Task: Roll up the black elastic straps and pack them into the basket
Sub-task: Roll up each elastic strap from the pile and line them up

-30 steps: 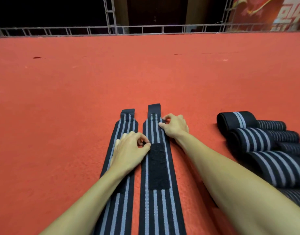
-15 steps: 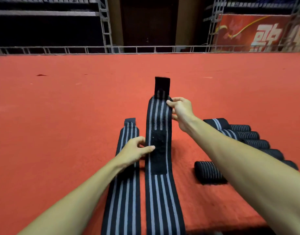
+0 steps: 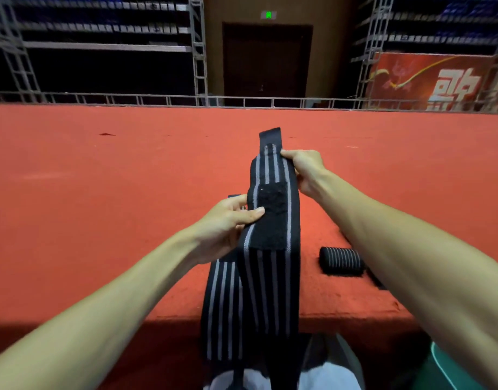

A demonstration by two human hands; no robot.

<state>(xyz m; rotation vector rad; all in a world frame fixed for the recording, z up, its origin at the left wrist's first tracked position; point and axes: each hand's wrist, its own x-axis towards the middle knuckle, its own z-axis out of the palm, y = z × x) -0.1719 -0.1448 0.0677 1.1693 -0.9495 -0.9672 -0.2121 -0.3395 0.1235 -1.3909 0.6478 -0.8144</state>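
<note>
Both hands hold one strap end up, apparently to start a roll.

The left hand (image 3: 228,223) pinches the lifted strap (image 3: 273,277) at its edge, thumb on the front. The right hand (image 3: 304,170) curls its fingers round the top edge, probably to keep it taut. Its tail hangs over the red platform (image 3: 101,192), overlapping a flat strap (image 3: 222,305); a rolled strap (image 3: 342,261) lies nearby.

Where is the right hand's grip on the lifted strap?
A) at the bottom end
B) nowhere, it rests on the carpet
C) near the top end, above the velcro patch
C: the right hand pinches the lifted strap at its edge just under the top tab, above the velcro patch; the left hand holds the edge beside that patch.
</note>
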